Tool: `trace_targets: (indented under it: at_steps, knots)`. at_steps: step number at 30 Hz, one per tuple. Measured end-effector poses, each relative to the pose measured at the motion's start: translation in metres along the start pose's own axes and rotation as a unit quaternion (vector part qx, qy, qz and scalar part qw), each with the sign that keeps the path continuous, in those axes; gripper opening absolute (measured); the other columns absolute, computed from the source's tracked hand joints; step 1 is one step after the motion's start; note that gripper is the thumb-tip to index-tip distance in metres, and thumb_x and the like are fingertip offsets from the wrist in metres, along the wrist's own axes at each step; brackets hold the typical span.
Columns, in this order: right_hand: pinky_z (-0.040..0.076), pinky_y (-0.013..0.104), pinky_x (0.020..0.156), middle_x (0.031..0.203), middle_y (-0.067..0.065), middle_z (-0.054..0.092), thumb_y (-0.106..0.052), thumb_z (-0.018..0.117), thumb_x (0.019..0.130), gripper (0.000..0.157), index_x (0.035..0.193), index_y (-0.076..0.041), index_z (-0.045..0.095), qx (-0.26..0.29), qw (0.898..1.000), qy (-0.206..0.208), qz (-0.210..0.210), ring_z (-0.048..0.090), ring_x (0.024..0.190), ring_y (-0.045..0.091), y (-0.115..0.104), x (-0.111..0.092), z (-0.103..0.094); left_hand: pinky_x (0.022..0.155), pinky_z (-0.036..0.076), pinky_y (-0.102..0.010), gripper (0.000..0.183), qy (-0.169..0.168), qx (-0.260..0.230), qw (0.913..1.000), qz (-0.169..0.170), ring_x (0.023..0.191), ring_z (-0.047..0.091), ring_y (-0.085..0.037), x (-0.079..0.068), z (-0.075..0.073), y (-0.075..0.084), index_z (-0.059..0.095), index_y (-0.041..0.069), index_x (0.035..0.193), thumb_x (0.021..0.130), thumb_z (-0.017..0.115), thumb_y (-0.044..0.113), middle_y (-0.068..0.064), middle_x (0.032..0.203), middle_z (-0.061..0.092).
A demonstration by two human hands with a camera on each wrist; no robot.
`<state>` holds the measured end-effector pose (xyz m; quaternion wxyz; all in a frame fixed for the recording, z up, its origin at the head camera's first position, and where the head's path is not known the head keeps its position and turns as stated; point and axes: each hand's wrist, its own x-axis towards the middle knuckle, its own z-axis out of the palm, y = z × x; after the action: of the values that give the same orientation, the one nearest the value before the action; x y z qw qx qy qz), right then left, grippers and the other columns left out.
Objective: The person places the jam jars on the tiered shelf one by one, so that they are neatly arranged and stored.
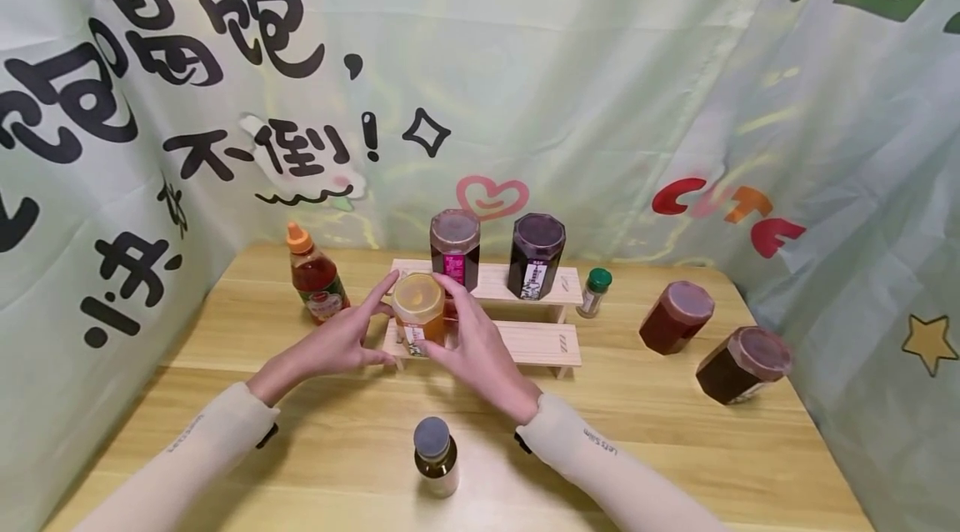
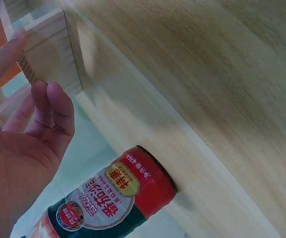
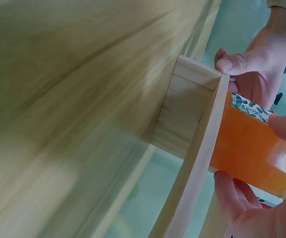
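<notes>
In the head view, my right hand (image 1: 480, 344) holds a honey-coloured jar (image 1: 419, 305) with a pale lid, thumb at its front and fingers on its far side. The jar stands upright at the left end of the lower step of a two-step wooden rack (image 1: 534, 340). Its orange body (image 3: 254, 148) sits against the step's edge in the right wrist view. My left hand (image 1: 347, 338) is at the rack's left end, its thumb touching the corner and its other fingers loosely bent beside it. A red sauce bottle (image 2: 103, 198) stands beside the left hand.
Two dark jars, one with a pink label (image 1: 454, 253) and one with a white label (image 1: 536, 257), stand on the upper step. A green-capped shaker (image 1: 595, 292) and two jars (image 1: 677, 317) (image 1: 742, 365) are to the right. A grey-capped bottle (image 1: 436, 457) stands in front.
</notes>
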<state>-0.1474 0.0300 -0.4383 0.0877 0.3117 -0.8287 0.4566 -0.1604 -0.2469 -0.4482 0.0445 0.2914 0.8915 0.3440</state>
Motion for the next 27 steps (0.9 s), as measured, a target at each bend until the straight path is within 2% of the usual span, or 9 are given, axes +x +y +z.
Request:
trace_targets:
  at_steps: [5,9,15,19,22,27]
  knots:
    - [0.054,0.035,0.105,0.145,0.01,0.058,-0.014,0.093,0.09,0.105,0.171,-0.023,0.028,0.003,1.0,-0.007,0.006,0.064,0.126,0.02,-0.001,-0.002,-0.001,0.055,0.046,-0.03,0.134,0.002,0.006,1.0,-0.003,0.055,0.052,-0.008,0.001,0.001,0.0,-0.001,0.016,0.177,0.085,0.097,0.014,-0.016,0.143,0.069]
    - [0.054,0.038,0.105,0.144,0.01,0.058,-0.017,0.093,0.089,0.107,0.171,-0.022,0.025,-0.016,1.0,-0.013,0.015,0.063,0.128,0.02,-0.003,-0.006,-0.005,0.056,0.047,-0.03,0.135,-0.001,0.006,1.0,-0.005,0.056,0.051,-0.008,0.001,0.001,0.0,-0.001,0.016,0.177,0.085,0.097,0.014,-0.017,0.143,0.069]
    - [0.056,0.042,0.103,0.14,0.011,0.064,-0.021,0.094,0.089,0.104,0.167,-0.015,0.026,-0.026,0.999,-0.005,0.018,0.067,0.126,0.025,-0.006,-0.014,-0.012,0.056,0.047,-0.031,0.135,0.0,0.008,0.9999,-0.006,0.057,0.052,-0.008,0.001,0.001,0.001,-0.001,0.015,0.177,0.085,0.097,0.013,-0.017,0.144,0.068]
    - [0.059,0.042,0.097,0.14,0.013,0.063,-0.021,0.094,0.088,0.103,0.166,-0.014,0.028,-0.002,0.999,-0.002,0.035,0.071,0.12,0.03,-0.007,-0.02,-0.02,0.056,0.048,-0.031,0.134,-0.004,0.005,0.9999,-0.011,0.057,0.052,-0.009,0.002,0.001,0.002,-0.002,0.017,0.177,0.086,0.096,0.013,-0.018,0.146,0.067]
    - [0.059,0.039,0.096,0.141,0.012,0.061,-0.023,0.094,0.089,0.102,0.167,-0.015,0.028,0.026,0.998,-0.005,0.06,0.07,0.121,0.03,-0.007,-0.025,-0.028,0.056,0.048,-0.032,0.134,-0.006,0.002,0.9998,-0.017,0.056,0.052,-0.009,0.001,0.001,0.003,-0.003,0.018,0.177,0.087,0.096,0.014,-0.018,0.147,0.066]
    - [0.059,0.043,0.097,0.14,0.013,0.059,-0.023,0.093,0.09,0.098,0.166,-0.015,0.03,0.108,0.989,-0.006,0.1,0.068,0.122,0.031,-0.008,-0.034,-0.042,0.055,0.046,-0.031,0.133,-0.004,0.004,0.9998,-0.02,0.054,0.049,-0.008,0.001,0.001,0.002,-0.002,0.018,0.177,0.087,0.096,0.014,-0.018,0.146,0.067]
